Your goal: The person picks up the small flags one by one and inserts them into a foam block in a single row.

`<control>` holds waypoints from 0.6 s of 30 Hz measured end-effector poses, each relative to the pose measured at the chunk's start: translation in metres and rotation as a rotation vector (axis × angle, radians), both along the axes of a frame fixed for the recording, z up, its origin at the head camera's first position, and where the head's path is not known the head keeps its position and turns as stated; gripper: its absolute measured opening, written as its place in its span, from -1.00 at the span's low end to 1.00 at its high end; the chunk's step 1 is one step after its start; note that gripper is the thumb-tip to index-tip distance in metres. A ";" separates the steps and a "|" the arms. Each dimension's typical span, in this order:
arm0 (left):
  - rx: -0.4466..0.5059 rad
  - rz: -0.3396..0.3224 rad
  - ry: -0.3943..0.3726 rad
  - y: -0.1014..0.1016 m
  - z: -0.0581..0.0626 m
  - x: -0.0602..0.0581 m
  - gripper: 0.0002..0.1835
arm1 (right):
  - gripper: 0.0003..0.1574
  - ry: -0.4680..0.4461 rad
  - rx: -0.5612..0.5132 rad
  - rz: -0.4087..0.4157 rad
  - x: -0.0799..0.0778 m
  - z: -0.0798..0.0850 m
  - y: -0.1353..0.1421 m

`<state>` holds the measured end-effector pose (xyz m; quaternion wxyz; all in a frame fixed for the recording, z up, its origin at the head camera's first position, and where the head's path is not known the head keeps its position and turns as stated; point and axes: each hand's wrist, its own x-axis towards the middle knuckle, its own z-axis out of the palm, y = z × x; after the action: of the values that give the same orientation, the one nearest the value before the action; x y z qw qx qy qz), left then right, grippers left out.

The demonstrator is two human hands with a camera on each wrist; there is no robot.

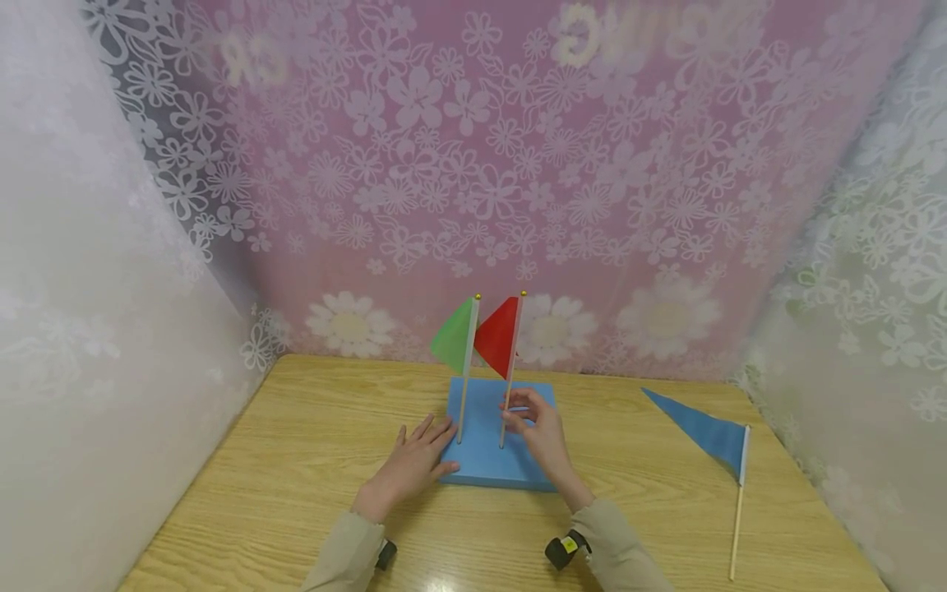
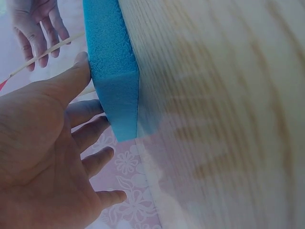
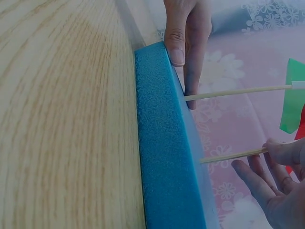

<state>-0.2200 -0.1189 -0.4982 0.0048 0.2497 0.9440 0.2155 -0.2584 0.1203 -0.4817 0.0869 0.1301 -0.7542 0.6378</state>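
A blue foam block (image 1: pixel 481 462) lies flat on the table, with two flags standing upright on thin wooden sticks in its top. The green flag (image 1: pixel 454 339) is on the left and the red flag (image 1: pixel 498 337) on the right, each topped by a small gold bead. My right hand (image 1: pixel 543 437) pinches the red flag's stick partway up, between thumb and fingers. With straight fingers, my left hand (image 1: pixel 410 462) rests at the block's left edge, thumb on its near left corner. In the left wrist view the thumb presses the foam block (image 2: pixel 112 67) along its edge.
A blue pennant flag (image 1: pixel 706 427) on a wooden stick lies on the right side of the wood-grain table (image 1: pixel 311 460). Floral cloth walls (image 1: pixel 473 197) stand behind and at both sides. Dark wrist cameras sit under both sleeves.
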 end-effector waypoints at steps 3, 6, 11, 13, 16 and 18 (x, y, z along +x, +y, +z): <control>0.000 0.000 0.000 0.000 0.000 0.000 -0.30 | -0.62 0.001 -0.005 -0.013 -0.005 -0.007 0.002; -0.006 0.001 0.004 0.000 0.000 -0.001 -0.30 | -0.60 0.015 0.018 -0.028 -0.005 -0.007 0.004; -0.004 -0.001 0.001 0.001 -0.001 -0.001 -0.30 | -0.50 0.032 0.101 -0.033 0.002 0.002 0.018; 0.001 -0.001 -0.006 0.000 -0.001 -0.001 -0.30 | -0.50 0.041 0.140 -0.030 0.012 0.016 0.026; 0.004 0.000 -0.014 0.000 -0.001 -0.001 -0.31 | -0.54 0.085 0.198 -0.060 0.019 0.026 0.046; 0.006 0.001 -0.015 0.000 -0.001 -0.001 -0.31 | -0.57 0.121 0.260 -0.107 0.023 0.030 0.063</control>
<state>-0.2208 -0.1187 -0.4988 0.0112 0.2479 0.9434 0.2200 -0.2352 0.1834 -0.4517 0.1485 0.1381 -0.8297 0.5201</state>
